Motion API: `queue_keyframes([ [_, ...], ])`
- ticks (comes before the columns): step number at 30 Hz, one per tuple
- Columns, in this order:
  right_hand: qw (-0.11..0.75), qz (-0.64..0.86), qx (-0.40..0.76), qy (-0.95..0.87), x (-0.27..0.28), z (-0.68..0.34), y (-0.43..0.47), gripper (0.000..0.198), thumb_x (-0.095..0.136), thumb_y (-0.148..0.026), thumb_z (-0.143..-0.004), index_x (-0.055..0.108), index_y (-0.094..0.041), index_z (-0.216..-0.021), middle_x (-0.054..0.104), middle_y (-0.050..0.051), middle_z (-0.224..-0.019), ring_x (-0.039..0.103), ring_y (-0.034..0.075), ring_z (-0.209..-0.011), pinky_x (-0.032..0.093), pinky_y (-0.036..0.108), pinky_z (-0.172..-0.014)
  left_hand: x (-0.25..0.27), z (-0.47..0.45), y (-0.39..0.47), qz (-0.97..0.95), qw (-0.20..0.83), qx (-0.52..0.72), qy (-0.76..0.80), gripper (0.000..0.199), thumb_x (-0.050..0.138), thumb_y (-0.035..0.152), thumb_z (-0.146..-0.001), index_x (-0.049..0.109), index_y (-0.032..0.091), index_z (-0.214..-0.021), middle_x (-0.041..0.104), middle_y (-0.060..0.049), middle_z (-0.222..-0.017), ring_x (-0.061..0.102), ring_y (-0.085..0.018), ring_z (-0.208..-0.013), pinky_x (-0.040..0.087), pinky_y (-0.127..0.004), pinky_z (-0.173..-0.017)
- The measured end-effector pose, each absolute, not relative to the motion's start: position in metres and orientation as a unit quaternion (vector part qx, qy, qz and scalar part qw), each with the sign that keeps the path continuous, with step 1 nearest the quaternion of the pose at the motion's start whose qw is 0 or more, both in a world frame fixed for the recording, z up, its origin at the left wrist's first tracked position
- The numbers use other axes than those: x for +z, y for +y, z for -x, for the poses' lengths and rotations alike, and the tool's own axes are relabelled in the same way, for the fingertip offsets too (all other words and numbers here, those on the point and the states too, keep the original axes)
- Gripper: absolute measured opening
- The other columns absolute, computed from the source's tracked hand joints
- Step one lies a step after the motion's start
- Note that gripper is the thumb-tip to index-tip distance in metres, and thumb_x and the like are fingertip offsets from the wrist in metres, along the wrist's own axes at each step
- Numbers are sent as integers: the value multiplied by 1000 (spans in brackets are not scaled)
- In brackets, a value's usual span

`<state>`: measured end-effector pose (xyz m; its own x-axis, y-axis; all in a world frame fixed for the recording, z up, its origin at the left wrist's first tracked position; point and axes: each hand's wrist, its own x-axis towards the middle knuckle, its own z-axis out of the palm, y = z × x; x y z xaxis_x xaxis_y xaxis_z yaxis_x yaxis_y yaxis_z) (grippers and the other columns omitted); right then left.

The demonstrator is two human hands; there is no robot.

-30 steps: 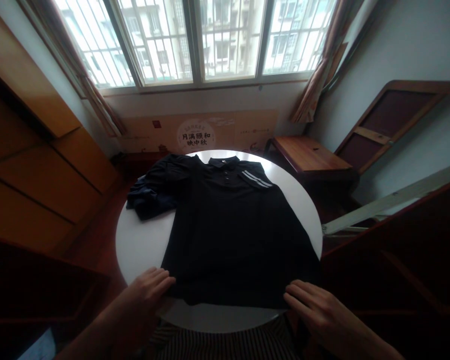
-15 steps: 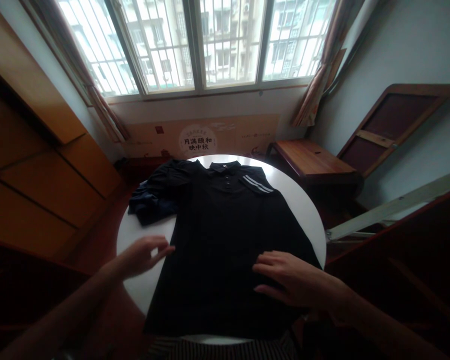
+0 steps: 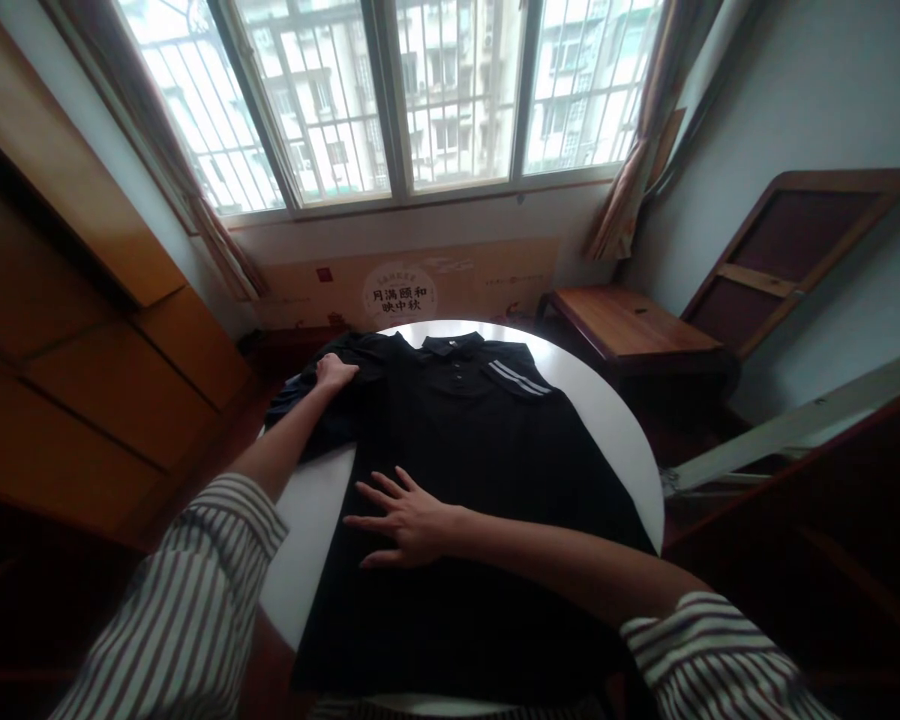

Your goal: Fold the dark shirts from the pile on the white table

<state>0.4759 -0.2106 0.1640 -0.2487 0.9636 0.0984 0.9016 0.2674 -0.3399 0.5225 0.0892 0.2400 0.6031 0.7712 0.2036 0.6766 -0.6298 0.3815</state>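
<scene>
A black polo shirt (image 3: 487, 450) lies spread out, collar at the far end, with two white stripes on its right sleeve. My right hand (image 3: 412, 520) rests palm down on its left half, fingers spread. At the far left, my left hand (image 3: 336, 370) is closed on black cloth beside the shirt's shoulder; its fingertips are partly hidden. Whether that cloth belongs to the polo shirt or to the pile of dark clothes (image 3: 330, 425) next to it, I cannot tell. The shirt and pile lie on a round white table (image 3: 596, 385).
Behind the table stands a low wooden table (image 3: 630, 325), below a barred window (image 3: 457, 90). Wooden cabinets (image 3: 105, 380) line the left side. A folded wooden panel (image 3: 802, 250) leans on the right wall, with a pale metal bar (image 3: 802, 420) nearer me.
My left hand has moved forward from the shirt's left edge to the black cloth at the far left and closed there. My right hand has slid left across the shirt and spread its fingers.
</scene>
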Motion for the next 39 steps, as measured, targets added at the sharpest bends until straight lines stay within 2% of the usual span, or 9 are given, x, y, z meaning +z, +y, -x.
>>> queue_keyframes([
  [3,164,594,116,-779,161,-478,-213,69,40,-67,-95,37,-29,-152,17,13,-164,10,38,-150,10,64,-116,239,-532,83,-885,112,214,398,32,62,19,-84,62,5,-113,65,-19,-112,62,-26,-106,46,-31,-91],
  [7,170,597,125,-774,162,-478,-213,70,39,-68,-94,37,-29,-152,15,12,-164,8,36,-150,8,63,-117,230,-546,54,-930,75,295,206,41,52,13,-88,58,13,-128,60,-14,-117,62,-23,-103,48,-31,-93],
  [12,170,591,126,-779,162,-478,-212,70,37,-68,-95,38,-27,-152,15,14,-164,7,38,-150,7,65,-116,208,-562,10,-987,95,127,28,38,62,23,-85,63,16,-122,66,-9,-99,65,-21,-89,51,-30,-84],
  [16,174,594,116,-777,160,-477,-213,69,38,-67,-95,39,-27,-151,17,14,-163,9,38,-150,9,65,-116,207,-579,6,-983,109,94,112,32,52,42,-94,71,18,-102,70,-8,-96,66,-22,-91,50,-28,-83],
  [18,175,598,110,-774,159,-476,-213,68,39,-66,-95,39,-27,-151,18,13,-163,10,37,-150,10,64,-116,213,-589,15,-972,94,136,170,32,46,36,-97,70,16,-106,68,-13,-111,63,-24,-106,47,-30,-92],
  [21,171,594,112,-778,160,-476,-211,68,43,-65,-94,37,-29,-152,18,13,-163,11,38,-150,11,65,-115,219,-606,33,-957,84,147,236,41,56,36,-92,64,7,-120,61,-22,-125,57,-31,-118,44,-36,-100],
  [24,177,591,135,-775,165,-482,-213,69,46,-63,-94,36,-29,-152,20,12,-163,13,39,-149,15,67,-114,216,-619,45,-945,92,127,288,52,68,41,-83,65,5,-121,63,-24,-123,59,-36,-116,47,-39,-96],
  [33,185,589,133,-775,165,-490,-255,68,52,-59,-93,36,-30,-152,19,9,-164,4,37,-150,5,67,-115,206,-627,70,-902,122,152,384,33,57,30,-91,70,14,-117,68,-19,-119,64,-33,-110,51,-40,-91],
  [39,191,572,148,-784,185,-490,-284,65,55,-50,-94,37,-25,-151,28,11,-161,22,36,-147,24,60,-115,211,-618,64,-909,114,194,351,34,59,32,-90,65,15,-120,62,-17,-122,60,-30,-115,48,-37,-96],
])
